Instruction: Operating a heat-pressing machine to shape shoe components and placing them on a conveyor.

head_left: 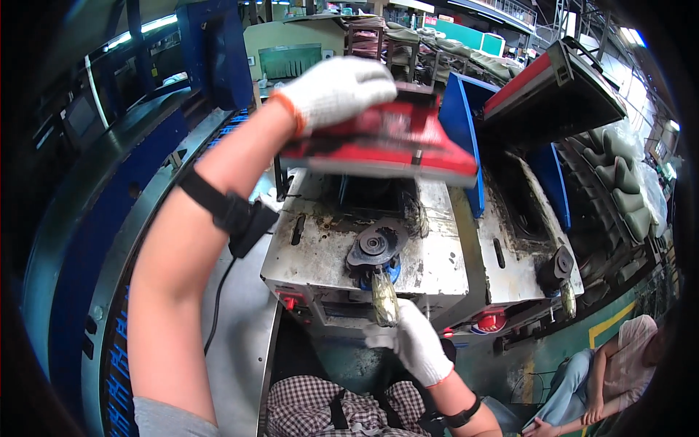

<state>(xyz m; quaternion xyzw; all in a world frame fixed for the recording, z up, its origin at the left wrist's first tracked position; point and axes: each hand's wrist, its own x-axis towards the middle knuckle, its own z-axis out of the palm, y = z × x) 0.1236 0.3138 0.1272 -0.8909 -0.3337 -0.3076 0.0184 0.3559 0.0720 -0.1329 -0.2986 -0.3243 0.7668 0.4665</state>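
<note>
My left hand [338, 91], in a white knit glove, is closed on the upper left part of a red lid [429, 149] with a pale lower edge. The lid is tilted up over a worn metal machine [320, 244] and smeared by motion. My right hand [419, 342], also gloved, is beside the lower end of a lever handle [384, 298] wrapped in clear, yellowish plastic. Its fingers are blurred under the handle's end, so I cannot tell whether they grip it. The lever joins a dark round pivot [374, 245] on the machine's top.
At right stands a second machine [502, 255] with its red and black lid [557, 95] raised. A blue panel [462, 138] rises between the machines. Stacked grey-green pieces [630, 200] lie farther right. A person [619, 364] sits at lower right. Blue machinery [95, 197] runs along the left.
</note>
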